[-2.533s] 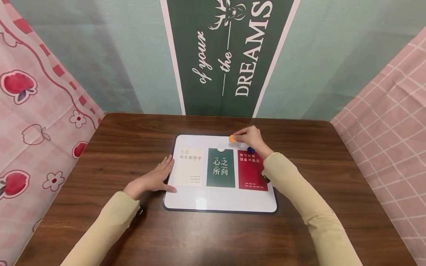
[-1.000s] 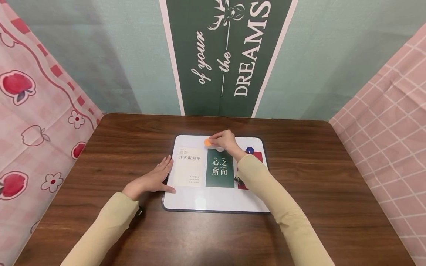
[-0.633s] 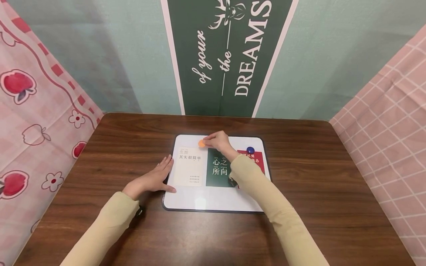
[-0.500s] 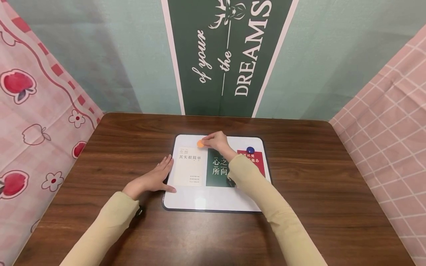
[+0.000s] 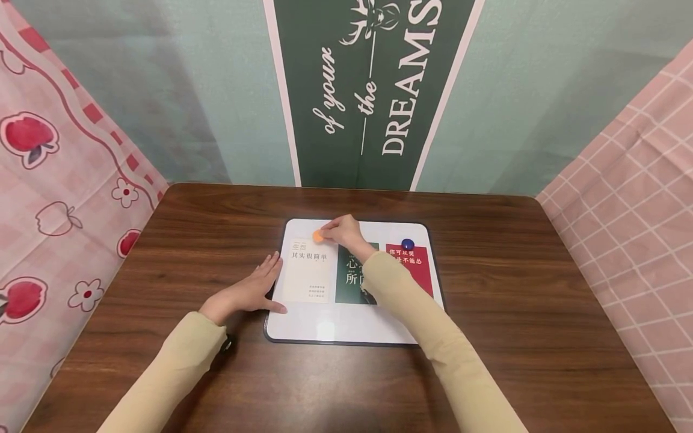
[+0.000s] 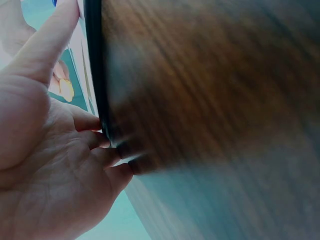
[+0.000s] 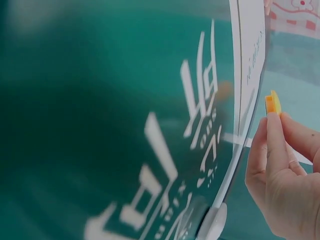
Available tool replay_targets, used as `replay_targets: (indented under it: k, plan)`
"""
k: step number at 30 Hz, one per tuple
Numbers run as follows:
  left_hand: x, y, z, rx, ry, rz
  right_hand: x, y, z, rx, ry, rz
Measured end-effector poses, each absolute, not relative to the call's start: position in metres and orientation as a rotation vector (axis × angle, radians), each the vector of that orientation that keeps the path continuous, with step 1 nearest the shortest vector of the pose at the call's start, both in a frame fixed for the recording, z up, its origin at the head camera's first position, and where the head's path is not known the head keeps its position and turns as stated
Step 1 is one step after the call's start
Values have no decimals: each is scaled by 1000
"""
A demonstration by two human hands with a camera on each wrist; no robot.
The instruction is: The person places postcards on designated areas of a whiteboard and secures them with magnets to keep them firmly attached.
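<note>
A round orange magnet (image 5: 317,236) is pinched between the thumb and fingers of my right hand (image 5: 342,233), just over the top edge of the cream card (image 5: 305,276). In the right wrist view, the magnet (image 7: 273,103) is on edge at the fingertips, apart from the board. My left hand (image 5: 251,290) rests on the left rim of the whiteboard (image 5: 303,325), fingers extended and thumb spread. The green card (image 5: 345,288) lies in the middle, partly under my right forearm. Its white magnet (image 7: 212,221) shows in the right wrist view but is hidden in the head view.
A red card (image 5: 419,273) lies on the board's right side with a blue magnet (image 5: 408,244) at its top edge. The board sits on a brown wooden table (image 5: 503,264). Behind the table hangs a pale green cloth (image 5: 233,90); pink cloths hang at both sides.
My right hand has carried the orange magnet leftward, from above the gap between the green and red cards to the cream card's top. My left hand stays on the board's rim.
</note>
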State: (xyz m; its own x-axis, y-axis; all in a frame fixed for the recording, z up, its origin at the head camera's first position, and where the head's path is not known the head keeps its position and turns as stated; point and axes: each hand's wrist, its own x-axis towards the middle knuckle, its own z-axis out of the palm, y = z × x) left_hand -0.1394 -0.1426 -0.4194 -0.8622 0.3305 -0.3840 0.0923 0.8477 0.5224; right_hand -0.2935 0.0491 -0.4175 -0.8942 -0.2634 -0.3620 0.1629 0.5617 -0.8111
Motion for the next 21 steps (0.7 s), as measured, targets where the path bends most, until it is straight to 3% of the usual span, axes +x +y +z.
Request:
replay_targets:
  k: [21]
  plan:
    - [-140,-143,-419,328,2550,718,-288,36,-425,-186,2399,-1229]
